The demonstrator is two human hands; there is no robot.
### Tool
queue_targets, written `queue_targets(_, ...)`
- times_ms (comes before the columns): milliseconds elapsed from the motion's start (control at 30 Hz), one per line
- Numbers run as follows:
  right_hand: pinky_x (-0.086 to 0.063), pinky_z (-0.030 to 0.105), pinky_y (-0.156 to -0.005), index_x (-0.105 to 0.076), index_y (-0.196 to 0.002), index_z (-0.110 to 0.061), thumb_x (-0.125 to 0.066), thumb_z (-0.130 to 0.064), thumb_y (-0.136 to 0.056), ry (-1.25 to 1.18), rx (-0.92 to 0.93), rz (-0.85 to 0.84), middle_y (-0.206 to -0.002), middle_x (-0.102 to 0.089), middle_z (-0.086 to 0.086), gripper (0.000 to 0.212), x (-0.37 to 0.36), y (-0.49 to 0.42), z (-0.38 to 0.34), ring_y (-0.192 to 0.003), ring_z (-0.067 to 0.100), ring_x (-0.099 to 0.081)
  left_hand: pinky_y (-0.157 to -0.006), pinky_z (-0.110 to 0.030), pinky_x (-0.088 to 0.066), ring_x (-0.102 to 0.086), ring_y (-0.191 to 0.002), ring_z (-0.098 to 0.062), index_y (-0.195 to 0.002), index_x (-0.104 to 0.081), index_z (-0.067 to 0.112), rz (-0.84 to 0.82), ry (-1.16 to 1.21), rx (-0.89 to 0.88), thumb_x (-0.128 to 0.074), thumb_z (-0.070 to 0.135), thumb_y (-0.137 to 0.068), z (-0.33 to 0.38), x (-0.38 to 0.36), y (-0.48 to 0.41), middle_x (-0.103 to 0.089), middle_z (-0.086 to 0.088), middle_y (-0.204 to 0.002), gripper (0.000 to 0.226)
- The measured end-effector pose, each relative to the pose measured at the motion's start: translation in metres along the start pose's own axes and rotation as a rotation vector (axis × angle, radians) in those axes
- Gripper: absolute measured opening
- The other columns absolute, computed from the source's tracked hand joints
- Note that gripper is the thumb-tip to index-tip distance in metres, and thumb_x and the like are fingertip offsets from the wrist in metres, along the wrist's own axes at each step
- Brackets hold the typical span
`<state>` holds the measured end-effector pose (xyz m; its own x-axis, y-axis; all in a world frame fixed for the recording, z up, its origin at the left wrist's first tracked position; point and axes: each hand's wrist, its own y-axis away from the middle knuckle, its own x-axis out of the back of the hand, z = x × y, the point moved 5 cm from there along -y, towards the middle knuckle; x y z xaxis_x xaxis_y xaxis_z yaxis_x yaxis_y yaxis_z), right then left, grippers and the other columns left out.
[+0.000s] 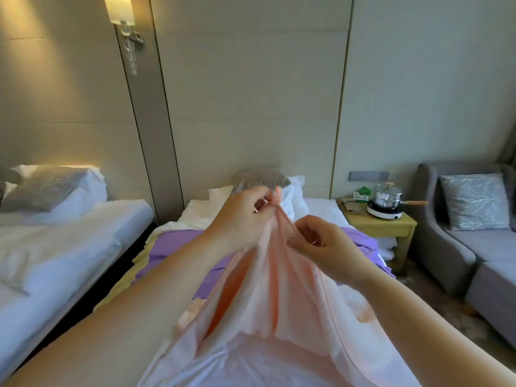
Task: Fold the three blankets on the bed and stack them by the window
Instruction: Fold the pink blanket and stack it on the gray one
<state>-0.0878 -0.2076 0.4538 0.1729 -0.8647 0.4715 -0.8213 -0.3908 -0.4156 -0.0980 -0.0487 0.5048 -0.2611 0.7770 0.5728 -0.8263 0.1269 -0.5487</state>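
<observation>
Mid-frame, the left hand (240,216) and right hand (325,248) pinch a bunched edge of the pink blanket (268,317), lifted above the bed (321,210). Beneath it lie a purple blanket (173,247) and a yellow blanket (139,261). At right, a pot (386,198) stands on the nightstand (391,226).

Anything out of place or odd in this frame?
A lidded steel pot sits on a white cooktop on the bedside table, right of the bed: kitchen gear in a bedroom. Nothing looks spilled or damaged.
</observation>
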Motion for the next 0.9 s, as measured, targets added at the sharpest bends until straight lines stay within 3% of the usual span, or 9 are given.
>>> queue_targets(133, -0.039, 0.011, -0.056, -0.059, -0.079, -0.026, -0.065, -0.019, -0.088, -0.026, 0.039, 0.116, -0.062, -0.057, -0.019, 0.013, 0.012, 0.023, -0.024, -0.056, 0.0, -0.047, -0.053, -0.009, -0.039, -0.053, -0.056, 0.008, -0.079, -0.066, 0.03, 0.079, 0.162, 0.082, -0.051, 0.013, -0.094, 0.033, 0.014, 0.004, -0.062, 0.018, -0.065, 0.027)
queue_targets(300, -0.039, 0.007, -0.057, -0.06, -0.08, -0.029, -0.067, -0.013, -0.086, -0.046, 0.186, 0.396, -0.071, -0.064, -0.018, 0.019, 0.045, 0.045, -0.068, -0.064, -0.004, -0.054, -0.069, -0.033, -0.06, -0.07, -0.078, -0.021, -0.081, -0.066, 0.016, 0.158, 0.318, 0.191, -0.056, 0.008, -0.09, 0.065, 0.02, 0.009, -0.067, -0.005, -0.078, 0.016)
queue_targets(433, -0.04, 0.009, -0.055, -0.053, -0.09, -0.022, -0.066, -0.012, -0.087, -0.125, 0.25, 0.386, -0.071, -0.06, -0.01, 0.017, 0.067, 0.052, -0.09, -0.058, -0.003, -0.051, -0.076, -0.039, -0.06, -0.07, -0.089, -0.028, -0.085, -0.065, 0.007, 0.16, 0.356, 0.223, -0.066, 0.009, -0.082, 0.085, 0.022, 0.009, -0.068, -0.016, -0.089, 0.005)
queue_targets(567, -0.04, 0.008, -0.057, -0.062, -0.083, -0.029, -0.058, -0.011, -0.09, -0.043, 0.223, 0.297, -0.08, -0.066, -0.015, 0.02, 0.063, 0.06, -0.086, -0.066, -0.002, -0.058, -0.07, -0.032, -0.06, -0.07, -0.081, -0.022, -0.083, -0.064, 0.008, 0.192, 0.398, 0.246, -0.066, 0.007, -0.083, 0.105, 0.014, 0.006, -0.066, -0.011, -0.085, 0.002)
queue_targets(667, -0.045, 0.009, -0.064, -0.063, -0.086, -0.037, -0.064, -0.023, -0.086, 0.002, 0.182, 0.274, -0.095, -0.065, -0.014, 0.014, 0.06, 0.063, -0.077, -0.079, -0.001, -0.061, -0.069, -0.03, -0.06, -0.069, -0.079, -0.018, -0.08, -0.063, 0.012, 0.232, 0.423, 0.261, -0.064, 0.005, -0.083, 0.115, 0.007, 0.004, -0.065, -0.007, -0.082, 0.008)
queue_targets(767, -0.045, 0.008, -0.069, -0.059, -0.081, -0.043, -0.07, -0.034, -0.078, 0.126, 0.186, 0.322, -0.092, -0.059, -0.019, 0.014, 0.062, 0.066, -0.07, -0.085, -0.004, -0.057, -0.06, -0.021, -0.056, -0.068, -0.079, -0.015, -0.08, -0.062, 0.011, 0.294, 0.527, 0.276, -0.064, 0.002, -0.083, 0.121, 0.006, 0.001, -0.063, -0.007, -0.085, 0.009)
queue_targets(833, -0.043, 0.012, -0.067, -0.061, -0.077, -0.038, -0.069, -0.043, -0.074, 0.232, 0.175, 0.356, -0.086, -0.056, -0.016, 0.01, 0.061, 0.066, -0.067, -0.084, -0.004, -0.054, -0.061, -0.019, -0.055, -0.066, -0.081, -0.015, -0.08, -0.061, 0.01, 0.338, 0.611, 0.269, -0.065, 0.001, -0.083, 0.127, 0.009, -0.001, -0.061, -0.007, -0.086, 0.01)
queue_targets(900, -0.042, 0.019, -0.065, -0.065, -0.079, -0.028, -0.067, -0.05, -0.074, 0.379, 0.135, 0.354, -0.086, -0.052, -0.013, 0.022, 0.056, 0.065, -0.062, -0.081, -0.001, -0.049, -0.061, -0.019, -0.055, -0.065, -0.079, -0.014, -0.077, -0.06, 0.01, 0.381, 0.681, 0.244, -0.064, -0.001, -0.083, 0.132, 0.014, -0.003, -0.06, -0.006, -0.083, 0.013)
